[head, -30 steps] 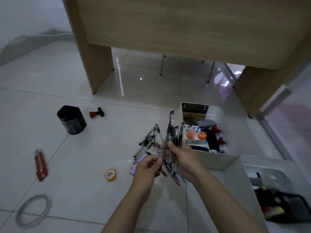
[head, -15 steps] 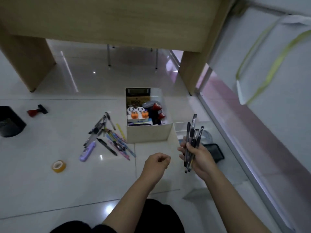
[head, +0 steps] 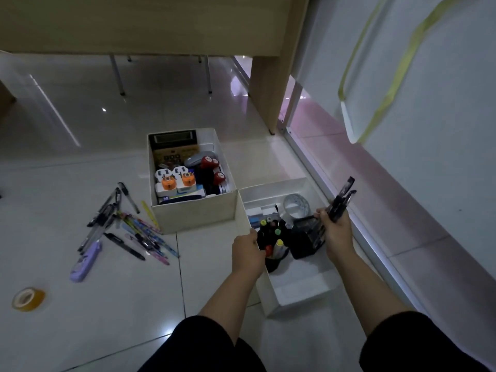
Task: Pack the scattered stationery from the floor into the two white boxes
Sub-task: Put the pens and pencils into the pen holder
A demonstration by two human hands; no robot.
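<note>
Now right hand (head: 336, 232) clutching pens (head: 341, 200) above near box (head: 271, 294)

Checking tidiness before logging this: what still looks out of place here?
A fan of pens, a purple case and a yellow tape roll lie loose on the floor left of the boxes; the right hand holds more pens.

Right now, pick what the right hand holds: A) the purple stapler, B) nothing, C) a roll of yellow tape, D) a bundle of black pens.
D: the right hand grips a bundle of black pens above the near white box.
</note>
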